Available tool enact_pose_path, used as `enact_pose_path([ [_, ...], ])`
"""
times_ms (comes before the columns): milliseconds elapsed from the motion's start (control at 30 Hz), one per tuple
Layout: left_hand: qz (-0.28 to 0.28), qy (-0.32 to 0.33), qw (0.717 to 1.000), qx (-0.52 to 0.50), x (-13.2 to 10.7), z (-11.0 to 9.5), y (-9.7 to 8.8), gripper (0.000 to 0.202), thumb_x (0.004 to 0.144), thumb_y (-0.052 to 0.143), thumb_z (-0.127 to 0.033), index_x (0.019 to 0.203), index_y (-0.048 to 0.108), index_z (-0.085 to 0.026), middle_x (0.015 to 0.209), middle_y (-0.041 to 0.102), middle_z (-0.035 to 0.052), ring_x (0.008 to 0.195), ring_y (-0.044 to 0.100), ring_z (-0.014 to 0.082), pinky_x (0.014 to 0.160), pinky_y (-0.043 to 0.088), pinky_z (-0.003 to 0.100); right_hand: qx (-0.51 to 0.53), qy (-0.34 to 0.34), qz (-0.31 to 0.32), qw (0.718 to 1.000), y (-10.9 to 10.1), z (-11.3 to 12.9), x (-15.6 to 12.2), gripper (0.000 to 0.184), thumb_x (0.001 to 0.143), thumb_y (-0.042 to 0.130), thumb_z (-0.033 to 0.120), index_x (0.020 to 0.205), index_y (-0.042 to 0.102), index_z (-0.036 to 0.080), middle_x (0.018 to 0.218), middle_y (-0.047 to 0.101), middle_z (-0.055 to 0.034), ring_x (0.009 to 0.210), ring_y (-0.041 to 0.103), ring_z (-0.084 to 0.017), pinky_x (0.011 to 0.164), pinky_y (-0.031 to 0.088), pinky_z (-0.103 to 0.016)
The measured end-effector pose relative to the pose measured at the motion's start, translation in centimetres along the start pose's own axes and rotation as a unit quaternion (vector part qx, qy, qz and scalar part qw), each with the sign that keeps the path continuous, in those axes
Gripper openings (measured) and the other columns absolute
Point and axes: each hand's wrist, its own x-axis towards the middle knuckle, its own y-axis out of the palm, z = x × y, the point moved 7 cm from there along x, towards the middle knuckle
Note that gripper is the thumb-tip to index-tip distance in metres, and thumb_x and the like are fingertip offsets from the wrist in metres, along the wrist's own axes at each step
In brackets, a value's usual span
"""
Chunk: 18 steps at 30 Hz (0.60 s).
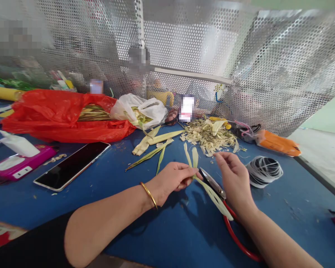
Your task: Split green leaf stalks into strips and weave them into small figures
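Observation:
My left hand (181, 175), with a gold bangle at the wrist, is closed in a pinch on a folded pale-green leaf strip (212, 195). Two short leaf ends point up beyond the fingers, and longer split strands trail down to the right. My right hand (234, 176) is closed around red-handled scissors (225, 201), whose dark blades point toward my left fingertips. The right thumb and index finger come together above the blades; whether they pinch a thin fibre I cannot make out. Part of the handles is hidden behind the right hand and wrist.
Leaf pieces (153, 143) and a heap of shredded scraps (209, 136) lie ahead. A string ball (264, 171) is at right. At left are a phone (72, 165), a magenta power strip (25, 163) and a red bag (50, 115). Perforated metal panels (184, 44) stand behind.

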Motion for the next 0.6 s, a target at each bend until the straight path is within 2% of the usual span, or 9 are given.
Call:
enact_pose_path([
  [67, 0.0, 0.004, 1.0, -0.01, 0.2, 0.0, -0.2, 0.043, 0.076, 0.06, -0.055, 0.08, 0.07, -0.013, 0.052, 0.038, -0.0063, 0.043, 0.024, 0.0044, 0.045, 0.011, 0.024, 0.073, 0.113, 0.041, 0.99, 0.6, -1.2, -0.3, 0.034, 0.077, 0.063, 0.053, 0.079, 0.062, 0.019, 0.064, 0.052, 0.0028, 0.057, 0.044, -0.012, 0.052, 0.033, -0.024],
  [133, 0.009, 0.001, 1.0, -0.015, 0.2, 0.2, -0.2, 0.048, 0.077, 0.056, -0.06, 0.078, 0.068, -0.013, 0.053, 0.041, -0.0056, 0.043, 0.025, 0.0042, 0.045, 0.012, 0.024, 0.147, 0.208, 0.155, 0.954, 2.6, -1.6, -1.4, 0.04, 0.073, 0.065, 0.058, 0.072, 0.058, 0.018, 0.056, 0.045, 0.0052, 0.046, 0.033, -0.008, 0.044, 0.022, -0.023],
  [200, 0.024, -0.01, 1.0, -0.009, 0.2, 0.5, 0.1, 0.05, 0.075, 0.057, -0.062, 0.074, 0.065, -0.013, 0.053, 0.044, -0.0049, 0.043, 0.026, 0.004, 0.044, 0.011, 0.024, 0.198, 0.238, 0.255, 0.916, 4.2, -1.1, -2.7, 0.043, 0.074, 0.066, 0.057, 0.065, 0.053, 0.017, 0.053, 0.045, 0.0052, 0.044, 0.029, -0.006, 0.043, 0.018, -0.022],
  [267, 0.041, -0.022, 0.999, 0.008, 0.0, 0.8, 0.6, 0.047, 0.071, 0.063, -0.06, 0.071, 0.064, -0.013, 0.053, 0.045, -0.0047, 0.043, 0.027, 0.004, 0.044, 0.012, 0.024, 0.214, 0.226, 0.293, 0.904, 4.9, -0.6, -3.2, 0.041, 0.076, 0.067, 0.053, 0.062, 0.051, 0.017, 0.049, 0.047, 0.0048, 0.044, 0.029, -0.006, 0.044, 0.019, -0.022],
  [333, 0.05, -0.027, 0.998, 0.024, -0.1, 0.9, 0.9, 0.043, 0.069, 0.068, -0.055, 0.072, 0.065, -0.013, 0.052, 0.045, -0.0052, 0.045, 0.029, 0.0044, 0.044, 0.015, 0.023, 0.205, 0.214, 0.274, 0.915, 4.8, -0.6, -3.2, 0.039, 0.075, 0.069, 0.05, 0.062, 0.053, 0.017, 0.047, 0.049, 0.0043, 0.043, 0.032, -0.006, 0.045, 0.022, -0.022],
  [467, 0.039, -0.006, 0.998, 0.047, -0.3, 0.6, 1.0, 0.034, 0.072, 0.068, -0.047, 0.072, 0.066, -0.013, 0.051, 0.047, -0.0047, 0.046, 0.037, 0.0056, 0.045, 0.025, 0.021, 0.181, 0.195, 0.181, 0.947, 3.9, -1.3, -2.5, 0.039, 0.069, 0.074, 0.049, 0.059, 0.052, 0.018, 0.045, 0.045, 0.0056, 0.043, 0.038, -0.008, 0.046, 0.028, -0.023],
  [600, 0.012, -0.023, 0.999, 0.038, -0.2, 0.8, 0.6, 0.033, 0.074, 0.067, -0.045, 0.072, 0.066, -0.012, 0.051, 0.051, -0.0033, 0.044, 0.041, 0.0064, 0.045, 0.029, 0.021, 0.092, 0.122, 0.162, 0.975, 3.0, -1.2, -1.6, 0.035, 0.082, 0.061, 0.048, 0.064, 0.056, 0.018, 0.05, 0.05, 0.0032, 0.048, 0.044, -0.011, 0.051, 0.035, -0.025],
])
